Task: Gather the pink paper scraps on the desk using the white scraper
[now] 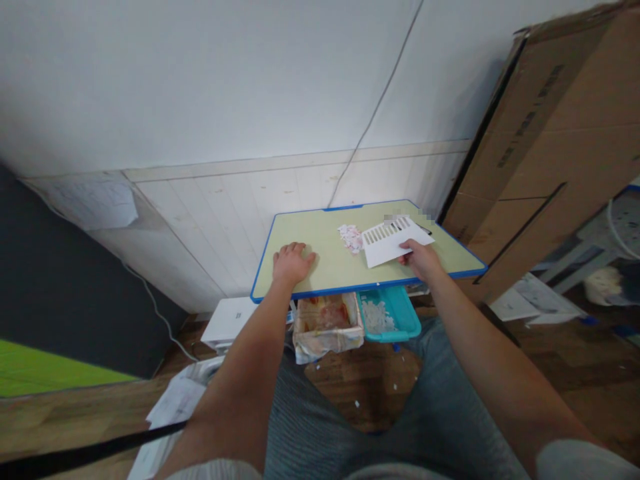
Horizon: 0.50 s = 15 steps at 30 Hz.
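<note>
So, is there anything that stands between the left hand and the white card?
Partly: the pinkish bits lie on the table between the left hand and the card, toward the far side. Nearer the person, nothing visible stands between them. The right hand holds the card.

We count two hands, one left hand [294,265] and one right hand [419,257]; one table [325,260]; one card [387,248]; and one pile of paper scraps [351,238], its pieces too small for us to number. Below, we find two containers: one teal basket [406,312] and one lined basket [327,344]. Around these we see two cables, one wall cable [373,114] and one floor cable [157,311], and one paper sheet [103,203] on the wall.
</note>
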Available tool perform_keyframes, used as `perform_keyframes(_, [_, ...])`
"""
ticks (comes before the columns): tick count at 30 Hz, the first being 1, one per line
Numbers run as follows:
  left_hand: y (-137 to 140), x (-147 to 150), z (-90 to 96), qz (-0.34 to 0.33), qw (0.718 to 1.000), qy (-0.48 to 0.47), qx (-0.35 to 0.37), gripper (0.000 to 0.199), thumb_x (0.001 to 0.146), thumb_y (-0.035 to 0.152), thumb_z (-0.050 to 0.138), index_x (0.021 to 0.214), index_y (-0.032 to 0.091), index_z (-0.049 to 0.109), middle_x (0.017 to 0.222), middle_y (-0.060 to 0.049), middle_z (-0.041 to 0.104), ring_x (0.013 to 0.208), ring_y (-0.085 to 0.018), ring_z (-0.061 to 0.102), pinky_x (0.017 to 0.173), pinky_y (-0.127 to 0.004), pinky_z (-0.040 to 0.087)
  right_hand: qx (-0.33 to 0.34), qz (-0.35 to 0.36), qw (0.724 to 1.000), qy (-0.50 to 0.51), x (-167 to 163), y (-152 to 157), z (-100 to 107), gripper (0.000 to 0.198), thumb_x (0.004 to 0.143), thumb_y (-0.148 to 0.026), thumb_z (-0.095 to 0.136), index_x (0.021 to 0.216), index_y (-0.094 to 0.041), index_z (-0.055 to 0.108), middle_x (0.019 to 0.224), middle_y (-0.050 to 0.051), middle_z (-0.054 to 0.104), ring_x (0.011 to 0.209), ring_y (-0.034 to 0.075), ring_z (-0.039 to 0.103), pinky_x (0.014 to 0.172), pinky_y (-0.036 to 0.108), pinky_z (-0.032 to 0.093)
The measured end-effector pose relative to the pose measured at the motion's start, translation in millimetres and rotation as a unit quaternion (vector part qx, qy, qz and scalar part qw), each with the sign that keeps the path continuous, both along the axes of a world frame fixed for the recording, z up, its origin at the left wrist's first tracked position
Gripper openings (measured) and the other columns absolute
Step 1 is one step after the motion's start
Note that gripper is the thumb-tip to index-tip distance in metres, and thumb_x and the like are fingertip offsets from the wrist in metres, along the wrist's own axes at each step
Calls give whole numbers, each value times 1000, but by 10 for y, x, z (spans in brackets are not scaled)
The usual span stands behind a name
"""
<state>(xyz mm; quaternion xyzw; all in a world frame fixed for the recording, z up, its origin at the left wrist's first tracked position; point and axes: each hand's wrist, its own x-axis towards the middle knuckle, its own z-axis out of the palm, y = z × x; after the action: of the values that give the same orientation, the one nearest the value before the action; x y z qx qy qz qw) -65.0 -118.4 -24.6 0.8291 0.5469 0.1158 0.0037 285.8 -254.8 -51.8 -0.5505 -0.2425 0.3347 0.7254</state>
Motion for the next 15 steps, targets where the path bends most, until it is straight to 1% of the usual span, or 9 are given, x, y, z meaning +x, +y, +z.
perform_keyframes(2, [0,0,0,0,1000,0,1,60,127,54,57,175,23,74,188,-16,69,177,-40,60,146,-58,49,13,1,1000,-10,-48,-1,24,37,65,-21,85,98,-26,69,71,-6,71,46,15,54,38,26,41])
perform_keyframes(4, [4,-4,-5,1,1000,-1,1,60,127,54,56,175,23,74,188,-16,69,177,-40,60,146,-58,48,25,-3,1000,-19,-84,-32,47,38,61,-24,82,96,-27,68,70,-5,71,46,15,55,38,25,41])
perform_keyframes(7, [12,-7,-18,0,1000,-3,1,62,126,55,56,175,22,73,188,-16,70,176,-40,60,146,-58,48,41,-10,999,-32,-119,-182,68,39,60,-28,81,97,-27,67,71,-4,70,47,14,53,38,26,42])
perform_keyframes(11, [12,-3,-32,-8,1000,-8,6,61,125,54,56,174,22,74,187,-15,71,175,-40,60,145,-59,49,50,-5,997,-64,-137,-534,41,46,62,-35,87,104,-28,72,82,-3,78,53,17,59,43,31,53])
perform_keyframes(13, [5,-2,-29,-11,1000,-14,9,61,125,53,55,173,22,74,187,-16,70,176,-40,59,145,-60,48,43,-2,996,-83,-135,-689,19,41,64,-37,91,99,-29,72,75,-2,76,55,20,61,47,34,57])
perform_keyframes(15, [-6,-4,-18,-12,1000,-19,8,60,124,52,56,173,22,75,187,-17,70,176,-41,59,144,-61,49,33,4,994,-101,-131,-789,7,36,65,-38,93,91,-29,71,67,-2,71,55,21,61,49,35,59])
